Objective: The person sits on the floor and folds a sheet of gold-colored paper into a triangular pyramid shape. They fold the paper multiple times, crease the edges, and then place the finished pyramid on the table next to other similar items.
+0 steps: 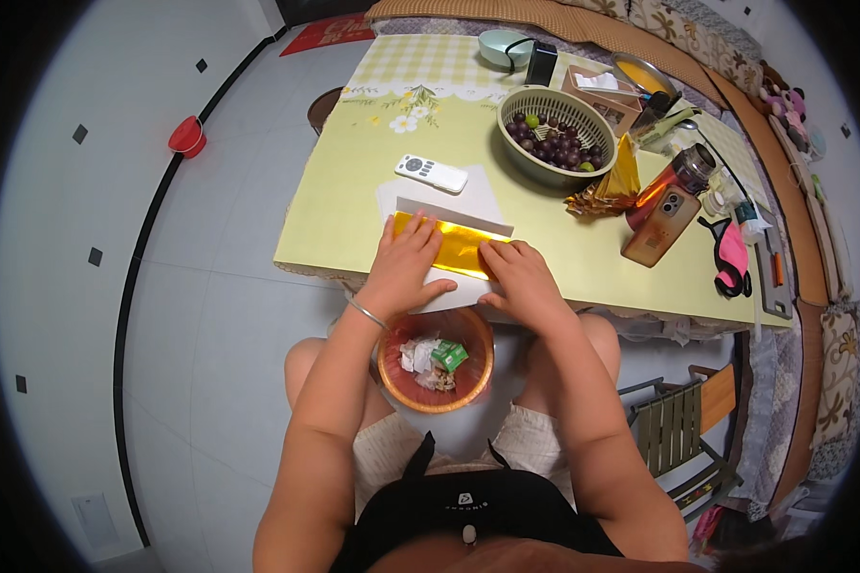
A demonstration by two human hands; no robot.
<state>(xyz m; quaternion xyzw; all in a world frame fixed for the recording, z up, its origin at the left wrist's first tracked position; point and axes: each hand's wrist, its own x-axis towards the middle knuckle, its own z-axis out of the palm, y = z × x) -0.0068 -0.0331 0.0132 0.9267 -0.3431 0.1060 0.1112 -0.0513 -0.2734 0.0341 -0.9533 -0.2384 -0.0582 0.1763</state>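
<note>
Below my knees the bin [436, 360] waits, and with my left hand [406, 272] and right hand [526, 282] pressing flat, fingers spread, on the gold sheet [457, 250] at the table [354, 181] edge, I judge it may slip and crease crooked

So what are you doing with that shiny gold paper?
A person sits at a yellow-green table with both hands flat on a sheet of gold foil paper. The left hand and right hand press it down, one at each end. It lies on white paper, partly folded. Further back sit a white remote, a basket of dark grapes and some already folded gold pieces. A small bin stands between the knees.
</note>
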